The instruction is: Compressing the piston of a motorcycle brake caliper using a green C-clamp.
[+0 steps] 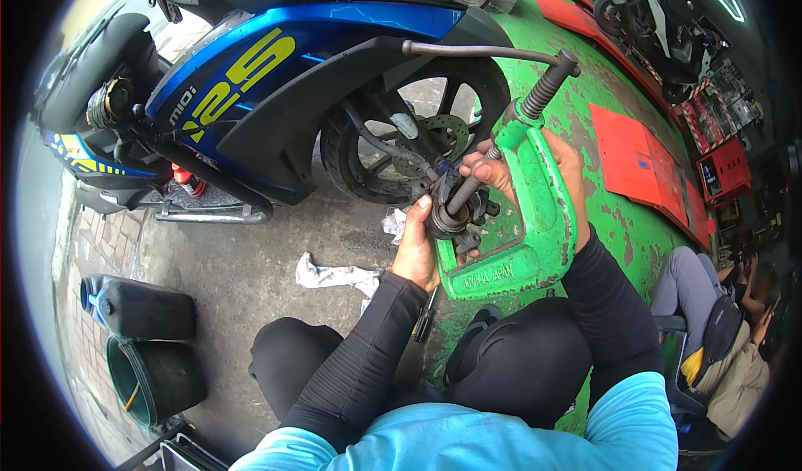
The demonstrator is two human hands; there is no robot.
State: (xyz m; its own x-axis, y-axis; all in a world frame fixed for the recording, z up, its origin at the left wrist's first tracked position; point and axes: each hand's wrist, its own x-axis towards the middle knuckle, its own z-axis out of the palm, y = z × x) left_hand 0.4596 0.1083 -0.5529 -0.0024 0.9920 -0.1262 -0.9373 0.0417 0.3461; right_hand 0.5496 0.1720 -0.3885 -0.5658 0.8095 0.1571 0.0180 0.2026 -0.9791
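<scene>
A large green C-clamp (pixel 555 220) is held tilted in front of me, its threaded screw running down to the left. Its bent metal turning bar (pixel 484 51) sticks out leftward at the top. Inside the clamp's jaw sits a dark, greasy metal part (pixel 449 223) with a round opening and several lugs; the screw's end is in or against that opening. My left hand (pixel 412 245) grips this part from the left, thumb on top. My right hand (pixel 570 170) wraps around the clamp frame from the right, its fingers at the screw.
A blue scooter (pixel 276 78) stands ahead, its front wheel (pixel 451 91) close to the clamp. A white rag (pixel 334 274) and a black-handled tool (pixel 424 321) lie on the floor. Left are a jug (pixel 150 308) and bucket (pixel 175 379); right, red ramps (pixel 643 166) and a seated person (pixel 689 287).
</scene>
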